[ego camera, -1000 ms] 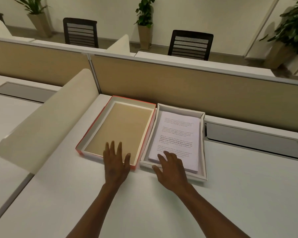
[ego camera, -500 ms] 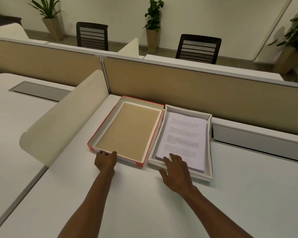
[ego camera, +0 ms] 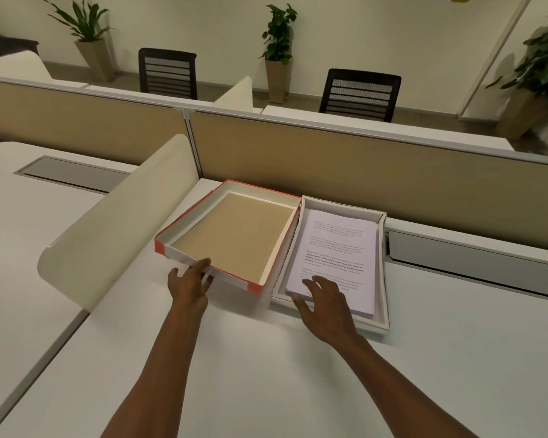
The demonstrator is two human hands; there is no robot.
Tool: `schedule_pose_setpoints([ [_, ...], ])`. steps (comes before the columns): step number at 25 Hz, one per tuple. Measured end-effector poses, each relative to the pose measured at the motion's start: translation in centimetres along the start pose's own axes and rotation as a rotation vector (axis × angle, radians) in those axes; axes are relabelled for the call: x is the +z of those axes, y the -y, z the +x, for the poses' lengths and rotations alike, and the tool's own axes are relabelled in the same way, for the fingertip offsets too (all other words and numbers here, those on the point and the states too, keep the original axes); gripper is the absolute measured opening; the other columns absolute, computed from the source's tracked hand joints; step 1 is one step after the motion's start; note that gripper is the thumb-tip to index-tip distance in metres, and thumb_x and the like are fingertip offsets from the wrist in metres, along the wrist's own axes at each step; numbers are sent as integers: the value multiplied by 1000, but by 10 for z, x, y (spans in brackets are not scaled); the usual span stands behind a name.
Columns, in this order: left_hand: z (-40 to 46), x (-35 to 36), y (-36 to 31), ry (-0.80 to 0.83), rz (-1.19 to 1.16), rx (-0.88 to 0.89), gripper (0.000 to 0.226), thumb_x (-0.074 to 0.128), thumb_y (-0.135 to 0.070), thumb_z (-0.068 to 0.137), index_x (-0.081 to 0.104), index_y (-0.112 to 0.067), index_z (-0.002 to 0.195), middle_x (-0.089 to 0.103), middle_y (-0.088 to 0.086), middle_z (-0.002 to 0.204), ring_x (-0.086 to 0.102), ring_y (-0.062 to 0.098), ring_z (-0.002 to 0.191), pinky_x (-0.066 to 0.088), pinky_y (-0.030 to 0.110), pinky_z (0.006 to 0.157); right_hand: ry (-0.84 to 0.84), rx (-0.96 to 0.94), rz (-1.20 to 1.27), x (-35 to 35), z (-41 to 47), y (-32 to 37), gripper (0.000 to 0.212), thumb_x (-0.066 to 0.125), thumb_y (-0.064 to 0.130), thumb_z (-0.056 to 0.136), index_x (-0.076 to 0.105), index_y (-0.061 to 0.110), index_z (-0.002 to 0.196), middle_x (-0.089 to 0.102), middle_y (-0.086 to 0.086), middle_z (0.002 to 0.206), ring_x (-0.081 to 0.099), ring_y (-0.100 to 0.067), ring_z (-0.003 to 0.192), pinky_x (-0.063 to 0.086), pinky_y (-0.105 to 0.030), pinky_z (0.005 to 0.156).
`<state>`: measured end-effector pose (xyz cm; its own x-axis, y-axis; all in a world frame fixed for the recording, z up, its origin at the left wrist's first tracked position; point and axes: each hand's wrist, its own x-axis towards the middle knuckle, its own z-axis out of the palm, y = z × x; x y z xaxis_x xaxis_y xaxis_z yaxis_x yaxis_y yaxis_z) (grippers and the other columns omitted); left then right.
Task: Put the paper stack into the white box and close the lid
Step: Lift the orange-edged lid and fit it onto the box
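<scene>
Now | 1 lid (ego camera: 234, 235), L hand (ego camera: 189, 284) grips edge | 1 paper stack (ego camera: 336, 257) in 1 box (ego camera: 381, 267), R hand (ego camera: 328, 303) flat, open

Both bare forearms reached forward from the near edge. The left hand (ego camera: 189, 284) gripped with its thumb up and its fingers curled underneath. The right hand (ego camera: 325, 303) lay palm down, fingers spread and pointing far-left.

1. On the desk (ego camera: 266, 374), the lid (ego camera: 231, 235) lies left of the box (ego camera: 381, 273), their sides touching.
2. The paper stack (ego camera: 336, 257) lies in the box.
3. A partition (ego camera: 361, 172) stands just behind both.
</scene>
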<state>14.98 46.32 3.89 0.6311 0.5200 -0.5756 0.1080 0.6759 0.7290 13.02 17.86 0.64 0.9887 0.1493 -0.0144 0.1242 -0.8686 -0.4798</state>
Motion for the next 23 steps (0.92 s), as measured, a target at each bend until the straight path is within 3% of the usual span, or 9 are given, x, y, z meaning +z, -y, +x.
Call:
schedule_pose_setpoints([
  [5, -20, 17, -8, 98, 46, 109, 63, 75, 9, 82, 52, -4, 139, 64, 22, 126, 65, 35, 117, 51, 63, 101, -140, -11, 218, -38, 13, 14, 50, 55, 53, 93, 59, 24, 133, 56, 1, 142, 48, -19, 133, 41, -40, 110],
  [9, -46, 39, -11, 138, 137, 316, 73, 78, 2, 82, 45, -14, 145, 62, 14, 135, 66, 30, 115, 53, 57, 101, -268, -21, 390, -74, 22, 24, 41, 63, 44, 92, 65, 20, 125, 64, -1, 131, 61, -17, 115, 54, -39, 96],
  [13, -73, 59, 2, 181, 382, 602, 75, 83, -12, 81, 46, -24, 145, 62, 5, 139, 66, 21, 114, 56, 42, 95, -356, 38, 596, -115, 33, 39, 32, 66, 41, 91, 70, 21, 115, 72, 6, 112, 67, -4, 91, 56, -25, 76],
  [19, -98, 72, 19, 307, 588, 898, 70, 82, -24, 83, 48, -23, 144, 60, -8, 136, 61, 13, 116, 51, 27, 92, -181, 71, 1009, -186, 56, 72, 20, 64, 47, 91, 69, 29, 98, 74, -1, 99, 74, -16, 83, 59, -33, 67],
  [22, -111, 77, 24, 383, 656, 985, 69, 77, -38, 84, 48, -22, 145, 56, -18, 132, 59, 9, 115, 47, 16, 92, -61, 141, 1096, -218, 73, 94, 37, 63, 59, 86, 63, 25, 100, 70, -11, 106, 75, -28, 87, 63, -39, 67],
  [23, -113, 79, 25, 414, 677, 999, 70, 75, -41, 84, 48, -21, 145, 55, -19, 132, 58, 9, 115, 48, 19, 94, -27, 171, 1089, -226, 79, 102, 44, 63, 63, 83, 61, 24, 103, 69, -12, 108, 75, -30, 87, 63, -42, 67],
])
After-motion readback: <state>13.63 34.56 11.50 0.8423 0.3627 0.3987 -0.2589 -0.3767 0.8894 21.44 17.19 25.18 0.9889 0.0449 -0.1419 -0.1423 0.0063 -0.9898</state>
